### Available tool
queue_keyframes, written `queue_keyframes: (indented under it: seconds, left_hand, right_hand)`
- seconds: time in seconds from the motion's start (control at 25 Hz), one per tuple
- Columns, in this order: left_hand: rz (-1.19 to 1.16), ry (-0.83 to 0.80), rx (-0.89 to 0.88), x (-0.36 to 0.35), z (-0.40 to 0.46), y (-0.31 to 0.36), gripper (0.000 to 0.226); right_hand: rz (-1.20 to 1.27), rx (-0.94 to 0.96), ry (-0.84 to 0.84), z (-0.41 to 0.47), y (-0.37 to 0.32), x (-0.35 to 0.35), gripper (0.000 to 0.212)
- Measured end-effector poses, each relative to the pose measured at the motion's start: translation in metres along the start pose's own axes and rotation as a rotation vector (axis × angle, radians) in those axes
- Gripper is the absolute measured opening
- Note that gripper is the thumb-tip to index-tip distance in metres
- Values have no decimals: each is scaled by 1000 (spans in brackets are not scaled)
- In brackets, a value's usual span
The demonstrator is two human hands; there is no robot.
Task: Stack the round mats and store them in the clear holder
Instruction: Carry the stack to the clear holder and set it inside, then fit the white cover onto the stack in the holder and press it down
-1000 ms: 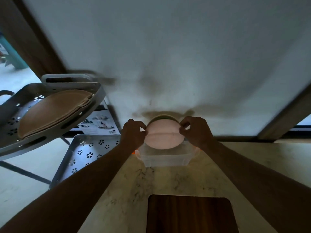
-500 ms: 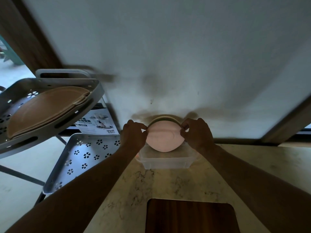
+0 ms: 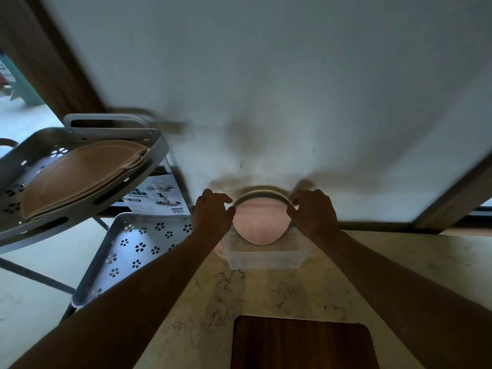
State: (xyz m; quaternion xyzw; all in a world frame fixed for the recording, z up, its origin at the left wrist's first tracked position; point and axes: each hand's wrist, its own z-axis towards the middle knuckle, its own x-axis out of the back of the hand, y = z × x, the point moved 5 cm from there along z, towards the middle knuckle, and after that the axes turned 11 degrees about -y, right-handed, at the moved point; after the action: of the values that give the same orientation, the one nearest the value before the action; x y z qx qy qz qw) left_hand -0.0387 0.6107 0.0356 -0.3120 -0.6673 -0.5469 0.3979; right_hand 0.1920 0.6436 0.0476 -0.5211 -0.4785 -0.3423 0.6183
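Observation:
A stack of round mats (image 3: 260,224) stands on edge in the clear holder (image 3: 262,258) at the back of the marble counter, against the wall. The front mat is pink; darker and pale mat edges show behind it at the top. My left hand (image 3: 213,215) pinches the stack's left edge and my right hand (image 3: 312,214) pinches its right edge. The lower part of the stack sits inside the holder, seen through its clear wall.
A grey perforated tiered rack (image 3: 127,251) stands left of the counter; its upper tray (image 3: 157,158) holds large brown mats (image 3: 77,174). A printed box (image 3: 157,198) lies behind it. A dark wooden board (image 3: 303,344) lies on the counter near me.
The stack of mats has sunk a little lower into the clear holder, with both hands still gripping its edges. The view has shifted slightly.

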Motion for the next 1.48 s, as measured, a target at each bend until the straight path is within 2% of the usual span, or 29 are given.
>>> queue_keyframes:
  seconds: [0.2,0.48,0.72,0.88,0.96,1.12,1.28,1.36,1.48]
  left_hand:
    - [-38,11,-1,25,-23,1,21]
    - [-54,42,-3,88,-85,1,27]
    - [-103,65,-23,149,-150,-11,26]
    - [-96,179,-29,199,-190,-32,14]
    - [-51,265,-90,222,-205,-39,18]
    - [-17,397,-188,259,-211,-52,10]
    - [38,328,-179,264,-189,-63,44]
    - [46,295,-170,260,-180,-63,40]
    - [39,289,-205,255,-170,-62,20]
  right_hand:
    - [153,74,-30,-16,-22,18,25]
    - [371,247,-61,-54,-104,62,19]
    - [499,262,-133,-81,-175,95,20]
    - [615,222,-213,-93,-221,101,26]
    - [628,215,-222,-97,-242,101,32]
    - [887,101,-263,-94,-273,93,33]
    - [963,-66,-249,-83,-289,82,38]
    - [1005,-109,-244,-78,-294,78,37]
    - [1009,-148,-234,-71,-299,73,34]
